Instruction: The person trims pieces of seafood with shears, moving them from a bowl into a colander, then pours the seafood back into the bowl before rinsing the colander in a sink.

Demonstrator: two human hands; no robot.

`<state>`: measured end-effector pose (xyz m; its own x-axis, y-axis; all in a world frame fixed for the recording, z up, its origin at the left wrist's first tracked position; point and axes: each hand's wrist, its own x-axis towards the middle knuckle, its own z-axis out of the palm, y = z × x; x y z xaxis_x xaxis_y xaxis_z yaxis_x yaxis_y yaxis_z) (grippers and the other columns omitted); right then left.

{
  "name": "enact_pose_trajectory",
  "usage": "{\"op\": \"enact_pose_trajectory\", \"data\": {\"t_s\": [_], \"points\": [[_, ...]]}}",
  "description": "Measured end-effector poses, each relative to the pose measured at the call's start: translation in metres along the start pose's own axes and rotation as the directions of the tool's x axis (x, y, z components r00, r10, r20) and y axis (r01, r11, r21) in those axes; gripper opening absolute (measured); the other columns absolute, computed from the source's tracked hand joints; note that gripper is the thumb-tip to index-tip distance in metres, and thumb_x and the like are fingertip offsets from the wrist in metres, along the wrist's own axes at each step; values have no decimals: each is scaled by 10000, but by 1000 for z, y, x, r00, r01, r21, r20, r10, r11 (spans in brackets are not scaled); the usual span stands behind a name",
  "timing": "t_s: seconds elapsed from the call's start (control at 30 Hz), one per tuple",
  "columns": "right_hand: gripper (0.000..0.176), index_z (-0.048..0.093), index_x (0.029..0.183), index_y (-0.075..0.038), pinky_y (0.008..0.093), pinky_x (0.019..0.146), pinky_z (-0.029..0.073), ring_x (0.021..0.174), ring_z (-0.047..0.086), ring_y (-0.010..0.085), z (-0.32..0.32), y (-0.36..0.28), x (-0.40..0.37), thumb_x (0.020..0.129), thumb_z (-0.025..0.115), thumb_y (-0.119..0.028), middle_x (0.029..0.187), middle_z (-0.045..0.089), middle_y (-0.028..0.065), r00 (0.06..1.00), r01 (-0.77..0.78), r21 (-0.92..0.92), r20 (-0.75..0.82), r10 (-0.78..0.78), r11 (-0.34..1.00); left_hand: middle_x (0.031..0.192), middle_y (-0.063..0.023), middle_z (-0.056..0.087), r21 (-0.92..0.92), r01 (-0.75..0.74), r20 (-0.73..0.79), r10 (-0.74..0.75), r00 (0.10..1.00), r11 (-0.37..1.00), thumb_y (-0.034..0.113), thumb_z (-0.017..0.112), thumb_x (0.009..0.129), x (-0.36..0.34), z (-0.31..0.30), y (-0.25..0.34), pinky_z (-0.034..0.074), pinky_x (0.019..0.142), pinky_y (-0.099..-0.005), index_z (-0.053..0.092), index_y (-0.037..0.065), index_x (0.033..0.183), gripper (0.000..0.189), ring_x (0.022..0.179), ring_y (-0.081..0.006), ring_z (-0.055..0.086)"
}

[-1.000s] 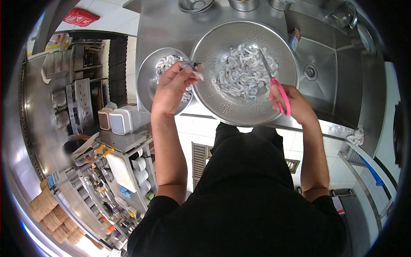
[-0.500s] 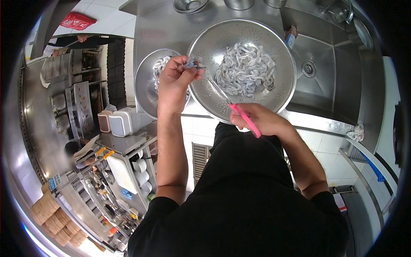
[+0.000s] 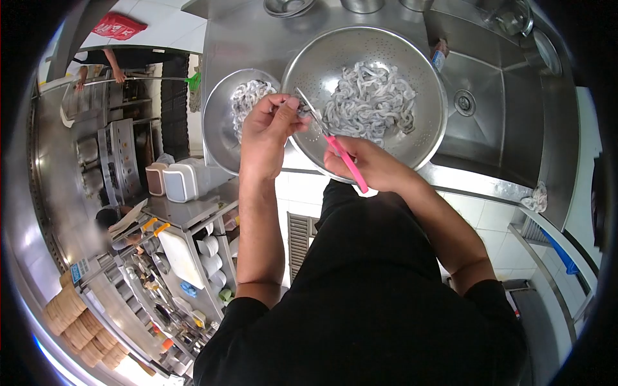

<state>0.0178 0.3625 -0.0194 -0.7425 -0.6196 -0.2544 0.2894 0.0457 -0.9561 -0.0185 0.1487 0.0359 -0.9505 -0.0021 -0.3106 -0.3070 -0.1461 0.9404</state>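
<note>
A large perforated colander holds a heap of grey-white, shrimp-like pieces. To its left, a smaller steel bowl contains similar pieces. Above the gap between them, my left hand pinches one small grey piece between thumb and fingers. My right hand is closed around the pink handles of a pair of scissors. The scissor blades point up and left, beside the piece at my left fingertips.
A steel sink lies right of the colander. Metal bowls stand at the counter's back edge. At the left are a shelf cart with a white board, and another person's arms with a green-ended pole.
My right hand and the scissors have moved left and up, bringing the blades to the piece. My left hand has shifted slightly down. The other person's arms and pole have come further into view.
</note>
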Motion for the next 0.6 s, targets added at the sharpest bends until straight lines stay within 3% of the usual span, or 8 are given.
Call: {"op": "enact_pose_trajectory", "data": {"t_s": [0.1, 0.23, 0.33, 0.43, 0.6], "points": [[556, 656, 952, -23, 362, 672, 463, 711, 599, 195, 4, -2, 9, 936, 723, -575, 763, 616, 89, 1000, -7, -87, -12, 6, 996, 922, -46, 720, 46, 14, -41, -12, 999, 999, 155, 662, 1046, -4, -8, -2, 575, 744, -321, 698, 30, 1123, 151, 801, -187, 729], [598, 653, 950, -9, 373, 676, 467, 706, 613, 218, 10, -16, 20, 923, 725, -602, 757, 628, 99, 998, -56, -141, 10, 58, 988, 869, -48, 713, 66, 58, -75, -53, 996, 996, 157, 671, 1041, -11, -21, -1, 568, 712, -297, 699, 16, 1113, 160, 762, -167, 713], [606, 650, 953, -5, 382, 677, 470, 708, 628, 231, 17, -18, 30, 922, 725, -606, 753, 633, 98, 1000, -12, -188, 6, 13, 982, 817, -49, 696, 85, 67, -85, -60, 995, 994, 159, 680, 1035, -15, -34, 0, 568, 703, -279, 690, -4, 1106, 178, 738, -141, 690], [455, 670, 1073, -20, 357, 752, 510, 822, 631, 182, 23, -28, 39, 978, 723, -462, 890, 670, 94, 996, -45, -235, 68, 62, 971, 813, -46, 695, 90, 67, -111, -57, 992, 994, 167, 682, 1035, -18, -47, -1, 555, 691, -272, 689, -3, 1099, 182, 716, -130, 671], [526, 675, 1096, -15, 369, 765, 512, 831, 639, 196, 36, -37, 57, 955, 732, -518, 895, 678, 103, 989, -72, -279, 105, 105, 958, 812, -54, 693, 51, 56, -162, -47, 986, 997, 181, 679, 1039, -22, -69, -4, 555, 689, -273, 679, -8, 1097, 197, 717, -133, 674]]}}
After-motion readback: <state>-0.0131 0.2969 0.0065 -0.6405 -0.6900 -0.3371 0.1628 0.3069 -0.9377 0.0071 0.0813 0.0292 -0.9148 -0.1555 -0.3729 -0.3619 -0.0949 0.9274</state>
